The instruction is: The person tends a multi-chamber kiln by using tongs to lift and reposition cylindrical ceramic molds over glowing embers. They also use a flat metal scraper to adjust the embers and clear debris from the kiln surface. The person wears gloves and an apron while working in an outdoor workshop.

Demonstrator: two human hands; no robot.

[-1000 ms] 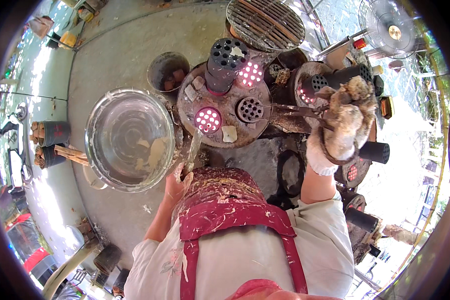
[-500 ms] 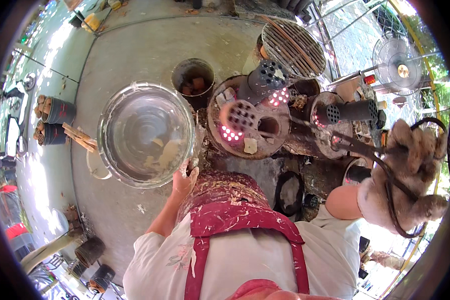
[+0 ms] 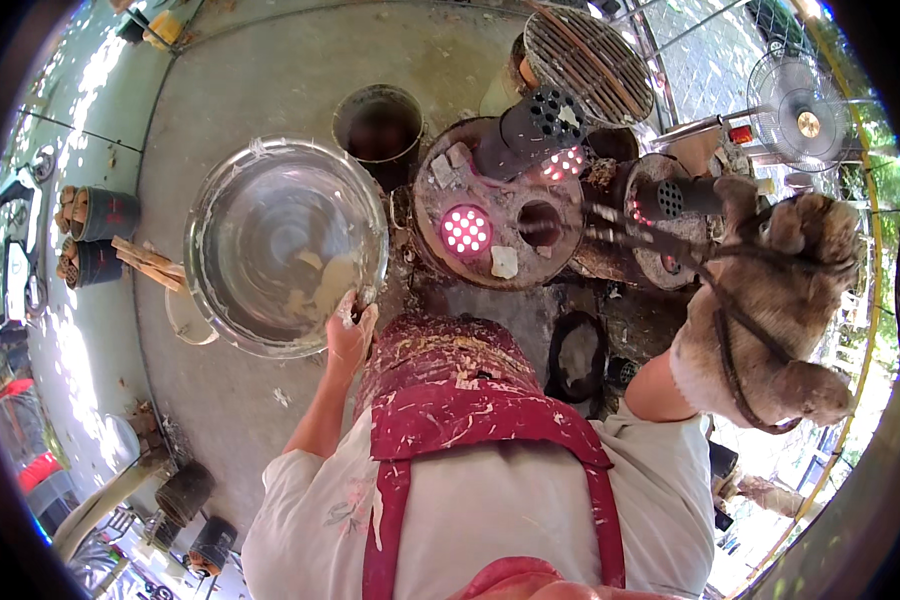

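My left hand [image 3: 349, 338] is closed on the near right rim of a wide metal basin [image 3: 198, 205], which has pale batter-like smears on its sides. On my right hand [image 3: 770, 290] is a thick, soiled work glove, wrapped round the looped handles of dark metal tongs [image 3: 732, 365]. The tongs' blurred jaws reach left toward a round stove [image 3: 440, 232]; whether they hold anything I cannot tell. A glowing perforated charcoal briquette [image 3: 466, 231] sits in the stove's left hole. Beside it is an open dark hole, and a dark briquette [image 3: 530, 125] stands at the stove's far side above glowing coal.
A metal bucket [image 3: 380, 92] stands beyond the basin. A round grill grate [image 3: 590, 65] lies far right, near a standing fan [image 3: 798, 120]. A second stove [image 3: 660, 268] with a dark briquette [image 3: 695, 198] is at right. Wood sticks [image 3: 150, 264] lie left of the basin.
The briquette that hung over the stove's left hole is gone from there, exposing the glowing one. My right hand and the tongs have pulled back, and the tongs' jaws left the stove top.
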